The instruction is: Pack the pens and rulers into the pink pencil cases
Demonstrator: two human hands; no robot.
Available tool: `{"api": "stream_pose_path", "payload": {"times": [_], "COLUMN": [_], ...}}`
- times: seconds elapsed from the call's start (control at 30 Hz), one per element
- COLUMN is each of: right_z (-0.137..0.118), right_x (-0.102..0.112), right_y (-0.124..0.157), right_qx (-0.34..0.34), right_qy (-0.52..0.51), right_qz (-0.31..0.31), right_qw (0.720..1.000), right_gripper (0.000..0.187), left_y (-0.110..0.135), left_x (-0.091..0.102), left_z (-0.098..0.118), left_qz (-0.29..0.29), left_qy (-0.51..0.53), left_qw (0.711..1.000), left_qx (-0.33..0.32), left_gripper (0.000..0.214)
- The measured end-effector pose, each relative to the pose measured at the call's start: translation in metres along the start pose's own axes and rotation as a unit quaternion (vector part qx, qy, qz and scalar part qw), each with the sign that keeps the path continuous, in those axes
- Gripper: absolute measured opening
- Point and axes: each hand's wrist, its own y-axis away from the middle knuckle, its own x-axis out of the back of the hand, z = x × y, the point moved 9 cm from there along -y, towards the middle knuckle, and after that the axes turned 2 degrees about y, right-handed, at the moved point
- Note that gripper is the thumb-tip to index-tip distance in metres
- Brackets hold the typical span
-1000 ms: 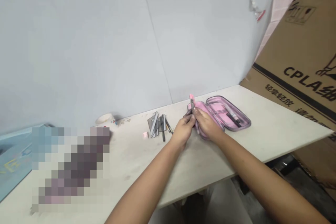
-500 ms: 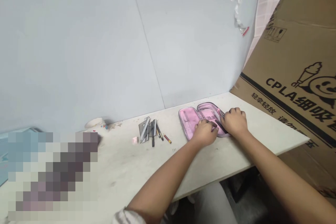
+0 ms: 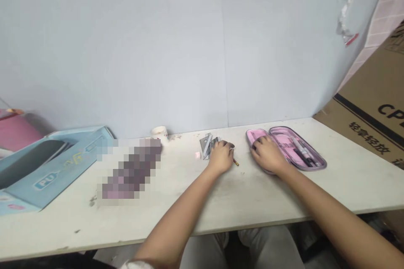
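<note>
An open pink pencil case lies on the white table, with dark pens in its right half. My right hand rests on the case's left half, fingers curled and flat on it. My left hand is over a small pile of grey rulers and pens, fingers curled around some of them; what exactly it grips is hidden. A red-tipped pencil pokes out beside that hand. A small pink eraser lies left of the pile.
A light blue box sits at the far left, a pink thing behind it. A small white cup stands near the wall. A large cardboard box leans at the right. A blurred patch covers part of the table.
My left hand moved from the pencil case left to the pile of rulers and pens. My right hand shifted to the case's left half. The pink pen held a second ago is gone from my hands.
</note>
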Motion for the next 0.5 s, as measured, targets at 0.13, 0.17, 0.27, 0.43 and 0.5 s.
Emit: {"api": "stream_pose_path", "payload": {"times": [0.13,0.17,0.27,0.43,0.5], "right_z": [-0.062,-0.072,-0.093,-0.101,-0.098], "right_x": [-0.008,-0.010,-0.018,-0.033,-0.036], "right_y": [-0.015,-0.018,-0.023,-0.023,-0.021], "right_qx": [0.042,0.046,0.045,0.027,0.013], "right_qy": [-0.033,-0.033,-0.017,0.019,0.022], "right_qz": [-0.015,-0.018,-0.034,-0.083,-0.094], "right_qw": [0.998,0.998,0.998,0.996,0.995], "right_gripper": [0.037,0.037,0.037,0.042,0.043], "left_y": [0.022,0.026,0.035,0.041,0.042], "left_x": [0.006,0.006,0.007,0.007,0.007], "left_z": [-0.035,-0.043,-0.059,-0.068,-0.068], "left_qz": [-0.011,-0.017,-0.023,-0.028,-0.032], "left_qy": [-0.045,-0.052,-0.063,-0.055,-0.053], "left_qw": [0.999,0.999,0.998,0.998,0.998], "left_qx": [0.002,0.006,0.017,0.026,0.030], "left_gripper": [0.033,0.033,0.033,0.035,0.036]}}
